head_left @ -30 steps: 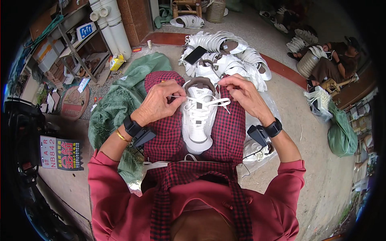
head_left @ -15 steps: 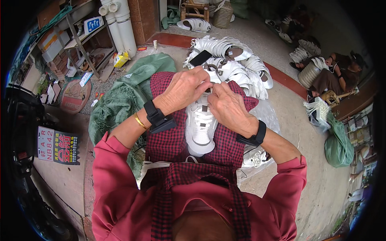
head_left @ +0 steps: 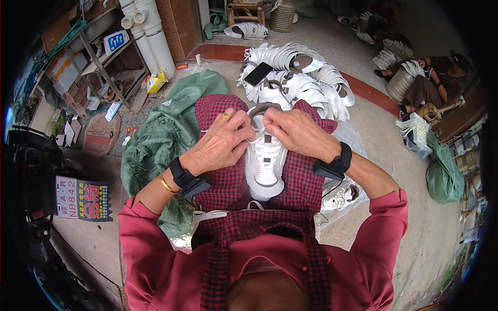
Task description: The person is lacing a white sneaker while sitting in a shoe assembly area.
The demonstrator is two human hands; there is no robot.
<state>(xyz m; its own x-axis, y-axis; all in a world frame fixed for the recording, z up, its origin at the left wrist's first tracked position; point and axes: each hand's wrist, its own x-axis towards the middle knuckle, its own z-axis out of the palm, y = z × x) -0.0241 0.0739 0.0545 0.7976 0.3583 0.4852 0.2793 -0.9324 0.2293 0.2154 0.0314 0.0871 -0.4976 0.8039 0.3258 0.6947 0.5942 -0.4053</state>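
- I judge lace-tying is in hand; the next move calls for even tension.
- My left hand (head_left: 226, 140) pinches the white lace (head_left: 268, 150); my right hand (head_left: 295, 130) is clenched near the brown collar (head_left: 265, 106), its contents hidden from me.
- The shoe (head_left: 265, 179) lies on the checked cloth apron (head_left: 220, 186), its mesh toe rounded.

Single fisheye view from the head, downward, close over left hand (head_left: 223, 141) and right hand (head_left: 302, 133), rim perhaps unreadable.

White shoe (head_left: 266, 173), laced, top up, on checked lap (head_left: 302, 181)
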